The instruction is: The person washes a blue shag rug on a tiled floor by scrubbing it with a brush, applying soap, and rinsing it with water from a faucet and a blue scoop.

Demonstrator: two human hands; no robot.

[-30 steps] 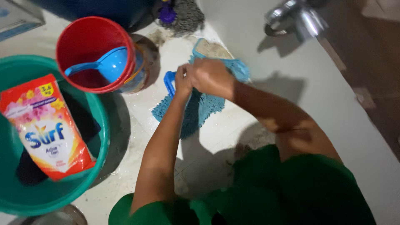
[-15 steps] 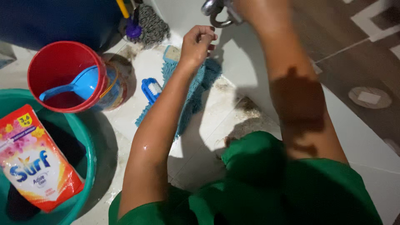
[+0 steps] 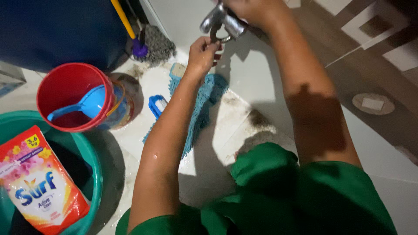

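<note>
Up at the top of the view, the right hand (image 3: 250, 9) is on the metal tap (image 3: 220, 21) that sticks out from the white wall; its fingers are closed around the top of the tap. The left hand (image 3: 203, 51) is just under the spout, its fingers curled loosely, holding nothing I can see. Below this hand a blue shaggy mat (image 3: 200, 106) lies on the wet floor (image 3: 217, 143), with a blue scrub brush (image 3: 157, 105) beside it. Further left stands a red bucket (image 3: 72, 93) with a light blue dipper (image 3: 89, 104) inside, and a green basin (image 3: 93, 174) holds an orange detergent bag (image 3: 39, 182).
</note>
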